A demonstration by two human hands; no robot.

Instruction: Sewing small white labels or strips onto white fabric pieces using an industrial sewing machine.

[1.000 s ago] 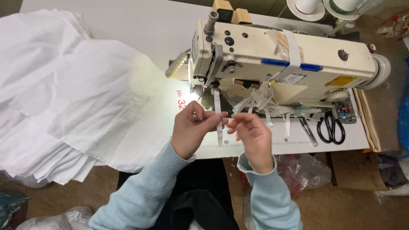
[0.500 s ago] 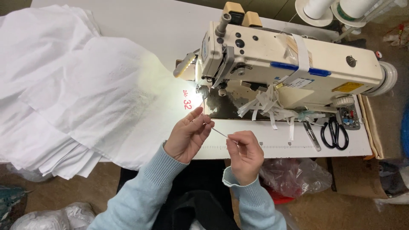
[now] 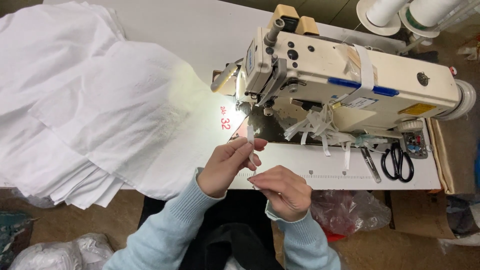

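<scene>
Head view, left to right: white fabric is heaped on the tabletop. The left hand pinches a narrow white strip upright, just before the sewing machine. The right hand is closed on the strip's lower end. Keeping the strip taut and both pinches light should keep it straight. Scissors lie far right.
</scene>
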